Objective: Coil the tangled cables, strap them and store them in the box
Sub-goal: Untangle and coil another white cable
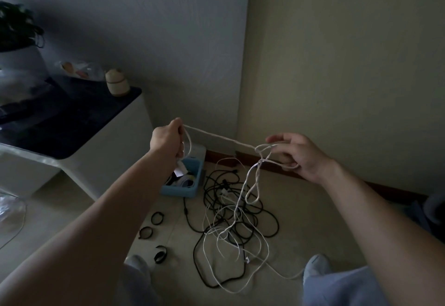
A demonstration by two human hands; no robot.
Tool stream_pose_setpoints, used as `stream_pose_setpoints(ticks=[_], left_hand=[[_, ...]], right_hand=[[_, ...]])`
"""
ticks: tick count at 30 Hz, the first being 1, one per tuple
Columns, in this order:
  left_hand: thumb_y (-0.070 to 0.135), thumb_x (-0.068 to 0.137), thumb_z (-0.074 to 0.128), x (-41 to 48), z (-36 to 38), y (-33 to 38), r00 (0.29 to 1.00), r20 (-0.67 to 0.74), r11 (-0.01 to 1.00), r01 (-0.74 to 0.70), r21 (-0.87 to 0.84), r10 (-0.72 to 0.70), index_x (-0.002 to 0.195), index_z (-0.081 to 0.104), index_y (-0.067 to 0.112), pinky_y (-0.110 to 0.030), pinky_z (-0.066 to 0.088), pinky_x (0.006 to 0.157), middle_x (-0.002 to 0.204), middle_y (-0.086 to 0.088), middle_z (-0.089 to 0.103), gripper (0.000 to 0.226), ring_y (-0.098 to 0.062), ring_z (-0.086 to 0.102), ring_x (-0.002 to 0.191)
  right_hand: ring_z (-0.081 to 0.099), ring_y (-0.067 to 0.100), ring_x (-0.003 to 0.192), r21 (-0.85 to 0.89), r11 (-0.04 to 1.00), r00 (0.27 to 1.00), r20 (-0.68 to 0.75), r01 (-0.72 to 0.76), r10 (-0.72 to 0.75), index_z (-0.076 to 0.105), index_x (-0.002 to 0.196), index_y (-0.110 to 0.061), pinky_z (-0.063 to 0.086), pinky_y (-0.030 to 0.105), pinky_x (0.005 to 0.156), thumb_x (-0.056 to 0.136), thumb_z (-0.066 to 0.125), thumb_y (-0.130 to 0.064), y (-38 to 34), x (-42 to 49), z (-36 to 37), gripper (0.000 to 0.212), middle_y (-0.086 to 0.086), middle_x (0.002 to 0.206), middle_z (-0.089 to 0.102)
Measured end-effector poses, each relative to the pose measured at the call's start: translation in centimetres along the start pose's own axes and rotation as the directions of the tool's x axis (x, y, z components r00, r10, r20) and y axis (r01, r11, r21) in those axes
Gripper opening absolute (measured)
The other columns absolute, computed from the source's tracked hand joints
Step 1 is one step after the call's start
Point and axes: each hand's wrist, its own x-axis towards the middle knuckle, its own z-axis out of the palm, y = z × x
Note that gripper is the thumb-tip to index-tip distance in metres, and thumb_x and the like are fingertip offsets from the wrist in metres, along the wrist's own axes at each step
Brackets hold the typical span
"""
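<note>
Plainly, the move turns on the white cable (221,137). It runs taut and almost level between the hands, dipping a little toward the right.

The left hand (167,140) is closed in a fist round one end of that run, with a short loop hanging from the fist. The right hand (298,155) has its fingers curled and pinches a knot (263,151) of loops at its fingertips. From there the cable drops steeply to the tangle (237,219) on the floor, where white strands cross black ones between the feet.

So the snag lies at the right hand, not the left. In my judgement the right fingers must work it loose while the left keeps the line tight.

The box (178,192) stands on the floor just below the left hand, touching or very near the far-left edge of the tangle, so the left hand is the nearer one for storing. It already holds some coils. Three straps (157,218) lie in a row left of the tangle, apart from it, under the left forearm.

No brand or writing can be read. A pale tag (179,172) shows in the box, but it is too dim and small to make out.
</note>
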Motion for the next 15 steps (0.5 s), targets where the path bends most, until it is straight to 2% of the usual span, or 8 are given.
stream_pose_setpoints(ticks=[2,3,5,6,8,11,13,15], left_hand=[[0.035,0.091,0.056,0.0,0.0,0.0,0.999,-0.014,0.999,-0.041,0.023,0.041,0.05,0.049,0.021,-0.021,0.027,0.038,0.042,0.002,0.04,0.044,-0.016,0.032,0.034],[0.035,0.091,0.056,0.0,0.1,-0.1,0.998,-0.02,0.997,-0.061,0.037,0.062,0.051,0.049,0.021,-0.021,0.028,0.039,0.044,0.002,0.041,0.044,-0.015,0.034,0.034],[0.036,0.091,0.055,-0.1,0.5,-0.2,0.995,-0.039,0.994,-0.089,0.064,0.092,0.054,0.049,0.02,-0.024,0.03,0.043,0.048,0.0,0.043,0.041,-0.016,0.036,0.039],[0.037,0.091,0.055,-0.1,0.6,-0.2,0.994,-0.049,0.992,-0.097,0.075,0.101,0.056,0.049,0.019,-0.026,0.031,0.046,0.052,-0.001,0.043,0.039,-0.017,0.037,0.043],[0.037,0.091,0.054,-0.3,0.8,-0.3,0.99,-0.089,0.991,-0.102,0.084,0.11,0.062,0.051,0.016,-0.029,0.034,0.051,0.058,-0.005,0.045,0.036,-0.019,0.039,0.049],[0.035,0.09,0.053,-0.5,1.1,-0.2,0.982,-0.157,0.993,-0.095,0.066,0.104,0.065,0.05,0.015,-0.034,0.039,0.06,0.067,-0.009,0.049,0.033,-0.022,0.042,0.056],[0.034,0.089,0.053,-0.6,1.4,-0.2,0.977,-0.19,0.994,-0.09,0.057,0.099,0.063,0.048,0.015,-0.035,0.04,0.064,0.07,-0.009,0.049,0.032,-0.023,0.043,0.062],[0.033,0.088,0.052,-0.8,1.7,-0.3,0.972,-0.212,0.994,-0.091,0.054,0.1,0.063,0.048,0.016,-0.036,0.04,0.065,0.067,-0.007,0.048,0.031,-0.022,0.043,0.06]], right_hand=[[0.034,0.007,0.043,-0.185,0.983,0.997,-0.08,-0.022,0.007,0.069,0.096,-0.013,0.025,0.021,0.041,0.088,0.074,-0.015,0.3,0.0,-0.1,0.01,-0.006,0.06,0.053],[0.036,0.008,0.045,-0.234,0.971,0.99,-0.139,-0.056,0.024,0.071,0.092,-0.015,0.026,0.021,0.041,0.083,0.079,-0.026,0.4,0.0,-0.1,0.016,-0.005,0.061,0.053],[0.03,0.009,0.043,-0.214,0.967,0.974,-0.205,-0.14,0.096,0.072,0.087,-0.014,0.021,0.018,0.039,0.073,0.081,-0.044,0.7,0.3,-0.3,0.034,-0.002,0.06,0.043],[0.026,0.01,0.043,-0.187,0.965,0.965,-0.22,-0.183,0.141,0.072,0.086,-0.011,0.018,0.017,0.038,0.074,0.08,-0.046,0.8,0.5,-0.4,0.038,0.0,0.061,0.04],[0.023,0.011,0.043,-0.144,0.954,0.937,-0.273,-0.262,0.216,0.071,0.082,-0.009,0.016,0.016,0.039,0.087,0.075,-0.041,1.2,0.8,-0.5,0.032,0.002,0.063,0.039],[0.023,0.01,0.037,-0.079,0.95,0.886,-0.391,-0.302,0.249,0.067,0.074,-0.009,0.018,0.014,0.039,0.094,0.07,-0.03,1.5,1.3,-0.9,0.029,-0.002,0.046,0.039],[0.027,0.013,0.035,-0.069,0.948,0.857,-0.451,-0.311,0.248,0.069,0.072,-0.01,0.025,0.017,0.039,0.091,0.072,-0.033,1.5,1.6,-0.8,0.03,-0.002,0.043,0.043],[0.038,0.017,0.039,-0.063,0.948,0.841,-0.483,-0.312,0.244,0.071,0.073,-0.01,0.038,0.021,0.041,0.085,0.076,-0.038,1.9,1.6,-0.4,0.031,0.004,0.054,0.052]])
